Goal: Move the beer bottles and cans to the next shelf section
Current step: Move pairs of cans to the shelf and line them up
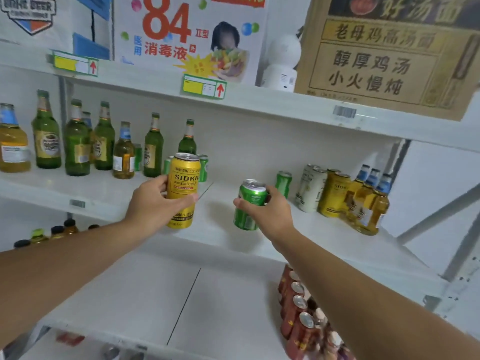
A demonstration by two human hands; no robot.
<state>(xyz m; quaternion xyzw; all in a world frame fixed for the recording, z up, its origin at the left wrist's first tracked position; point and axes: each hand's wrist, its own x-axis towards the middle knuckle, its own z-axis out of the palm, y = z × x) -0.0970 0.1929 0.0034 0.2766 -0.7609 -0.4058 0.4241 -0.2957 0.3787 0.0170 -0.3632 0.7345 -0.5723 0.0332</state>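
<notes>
Your left hand [153, 203] is wrapping around a tall yellow can [181, 189], holding it upright in the air in front of the middle shelf [104, 188], near the seam [206, 188] between the two sections. Your right hand [267, 210] is gripping a smaller green can [249, 203], tilted a little, just to the right of that seam and clear of the board.

Beyond your right hand, the right section is already holding a small group: a green can [283, 183], a white can [311, 188], yellow cans [335, 193] and a cluster of amber bottles with blue necks [368, 201], all standing close together towards the far end. Most of that section is bare.

Beyond your left hand, the left section is carrying far more: green bottles [76, 141], amber bottles [13, 144] and a few green cans [202, 167] behind the yellow one. Judging by that, you are looking at a job well under halfway, assuming the move is running left to right; the two cans in hand are not yet set down.
</notes>
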